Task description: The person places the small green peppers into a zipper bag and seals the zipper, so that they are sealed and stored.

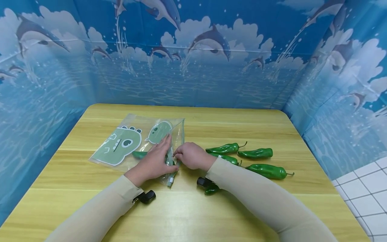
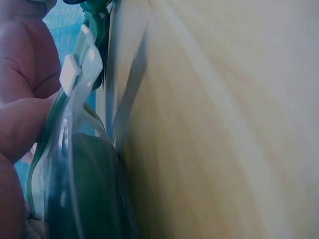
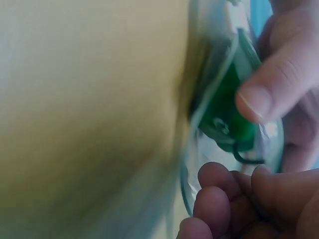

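A clear zip bag (image 1: 158,122) printed with green cartoon figures lies on the table, its mouth facing right. My left hand (image 1: 155,161) lies over the mouth end and grips the bag's upper edge, thumb (image 3: 256,102) on one side and fingers on the other. Inside the mouth is a green pepper (image 3: 224,122), its curved stem pointing out. My right hand (image 1: 193,156) is at the mouth with curled fingers (image 3: 212,204), thumb tip right beside the stem; I cannot tell whether it pinches it. The bag's white slider (image 1: 171,180) sits at the near end of the zip.
Several loose green peppers (image 1: 269,171) lie on the wooden table (image 1: 187,215) to the right, one partly under my right forearm (image 1: 257,191). A dolphin-print curtain (image 1: 193,84) surrounds the back and sides. White tiles (image 1: 362,188) show at the right.
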The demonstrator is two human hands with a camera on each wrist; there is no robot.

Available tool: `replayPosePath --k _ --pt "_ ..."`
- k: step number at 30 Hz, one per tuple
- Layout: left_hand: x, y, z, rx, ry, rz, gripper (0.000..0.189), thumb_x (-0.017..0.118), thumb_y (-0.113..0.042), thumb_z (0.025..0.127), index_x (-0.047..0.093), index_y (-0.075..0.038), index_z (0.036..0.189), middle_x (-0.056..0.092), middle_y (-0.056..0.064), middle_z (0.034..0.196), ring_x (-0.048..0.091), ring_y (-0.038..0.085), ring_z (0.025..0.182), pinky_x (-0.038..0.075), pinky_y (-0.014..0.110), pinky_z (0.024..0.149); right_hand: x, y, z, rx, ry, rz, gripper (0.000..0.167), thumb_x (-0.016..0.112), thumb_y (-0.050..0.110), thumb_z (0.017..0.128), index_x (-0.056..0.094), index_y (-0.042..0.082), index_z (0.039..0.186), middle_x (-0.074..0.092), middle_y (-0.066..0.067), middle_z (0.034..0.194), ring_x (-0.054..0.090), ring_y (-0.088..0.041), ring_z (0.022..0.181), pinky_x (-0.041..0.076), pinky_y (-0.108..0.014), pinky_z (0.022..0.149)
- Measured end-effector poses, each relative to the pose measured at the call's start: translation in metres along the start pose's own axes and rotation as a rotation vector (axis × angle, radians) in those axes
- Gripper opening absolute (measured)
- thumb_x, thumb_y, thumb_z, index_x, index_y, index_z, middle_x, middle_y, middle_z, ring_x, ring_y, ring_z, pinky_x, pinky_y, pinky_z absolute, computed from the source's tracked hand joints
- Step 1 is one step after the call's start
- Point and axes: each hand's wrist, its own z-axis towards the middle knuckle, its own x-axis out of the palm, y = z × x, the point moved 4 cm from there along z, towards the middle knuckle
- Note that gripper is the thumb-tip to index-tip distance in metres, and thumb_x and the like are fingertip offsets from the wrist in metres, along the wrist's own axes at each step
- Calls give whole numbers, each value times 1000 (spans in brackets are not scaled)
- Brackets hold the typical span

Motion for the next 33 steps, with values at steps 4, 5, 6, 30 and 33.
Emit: replayPosePath --k 4,5,6,30,33 --pt "2 2 1 -11 -6 15 125 85 -47 86 2 -5 169 4 15 178 10 32 165 13 59 132 -12 -7 -4 24 -22 31 30 57 19 109 75 6 129 76 -9 128 71 -25 121 55 -44 106" --pt "3 2 2 -16 -7 16 125 85 -47 86 2 -5 169 4 15 178 10 32 165 12 58 132 -16 -9 -6 33 -28 41 30 57 18 110 74 6 131 75 -9 131 70 -26 124 55 -44 107" --pt "3 2 2 -20 -9 16 125 85 -48 86 2 -4 169 4 15 178 10 32 165 12 58 132 -20 -12 -8 48 -32 50 31 56 19 110 73 7 133 74 -9 133 69 -27 125 54 -45 108" --pt "7 6 6 -66 -19 40 127 84 -53 84 5 -2 169 7 16 178 12 35 165 10 57 133 -85 -126 -71 109 -24 88 54 65 24 106 51 13 157 49 -17 162 47 -42 149 42 -62 117" --pt "7 6 6 -66 -14 31 127 84 -53 84 5 -2 169 7 16 177 11 35 165 9 58 133 -87 -141 -85 117 -28 97 56 64 24 106 48 11 159 47 -19 163 44 -45 149 42 -63 116"
